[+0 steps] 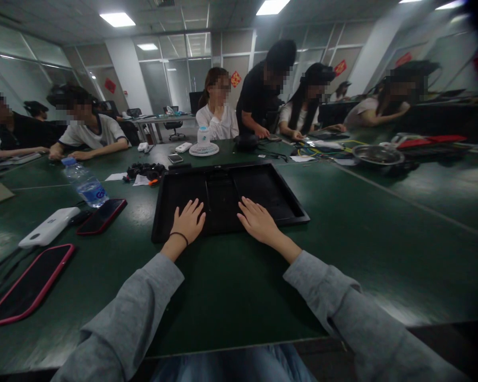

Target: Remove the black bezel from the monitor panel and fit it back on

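Observation:
A flat black plastic tray [271, 183] with shallow compartments lies on the dark green table [342, 239] right in front of me. My left hand [188, 221] rests flat on the tray's near left part, fingers stretched out and spread. My right hand [257, 218] lies flat on the near middle of the tray, fingers extended too. Neither hand holds anything. Both arms wear grey sleeves, and a thin black band circles my left wrist.
To the left lie a pink-cased phone [28, 284], a second phone [102, 216], a white power bank [49, 227] and a water bottle [84, 184]. A small white fan [203, 143], black parts [146, 170] and a metal bowl [377, 155] sit farther back. Several people sit around the table.

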`<action>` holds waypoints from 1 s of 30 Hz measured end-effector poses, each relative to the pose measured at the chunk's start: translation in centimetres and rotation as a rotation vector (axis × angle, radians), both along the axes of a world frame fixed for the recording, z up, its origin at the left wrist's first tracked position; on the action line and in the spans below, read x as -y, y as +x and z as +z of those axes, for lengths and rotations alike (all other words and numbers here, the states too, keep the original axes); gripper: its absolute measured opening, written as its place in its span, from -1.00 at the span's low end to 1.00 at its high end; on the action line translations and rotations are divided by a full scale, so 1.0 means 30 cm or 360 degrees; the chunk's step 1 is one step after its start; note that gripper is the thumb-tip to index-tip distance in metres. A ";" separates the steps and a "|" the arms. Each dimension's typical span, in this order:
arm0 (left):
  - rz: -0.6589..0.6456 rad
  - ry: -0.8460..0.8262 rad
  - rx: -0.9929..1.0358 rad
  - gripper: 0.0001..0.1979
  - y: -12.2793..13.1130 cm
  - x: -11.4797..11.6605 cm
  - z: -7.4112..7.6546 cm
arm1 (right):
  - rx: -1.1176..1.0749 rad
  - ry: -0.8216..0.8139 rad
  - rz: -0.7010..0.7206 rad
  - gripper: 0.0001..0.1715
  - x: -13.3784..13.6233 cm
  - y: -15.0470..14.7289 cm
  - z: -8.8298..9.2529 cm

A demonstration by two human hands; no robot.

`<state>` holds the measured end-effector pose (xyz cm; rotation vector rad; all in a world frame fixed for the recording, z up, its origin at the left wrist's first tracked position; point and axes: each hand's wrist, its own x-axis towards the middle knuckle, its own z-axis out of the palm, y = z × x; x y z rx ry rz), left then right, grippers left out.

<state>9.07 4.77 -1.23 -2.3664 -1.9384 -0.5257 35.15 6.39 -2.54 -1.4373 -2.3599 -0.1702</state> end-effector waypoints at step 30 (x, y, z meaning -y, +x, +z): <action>0.0205 0.0001 -0.0019 -0.35 -0.001 0.015 0.013 | -0.0139 -0.0053 -0.0242 -0.15 -0.081 0.114 -0.002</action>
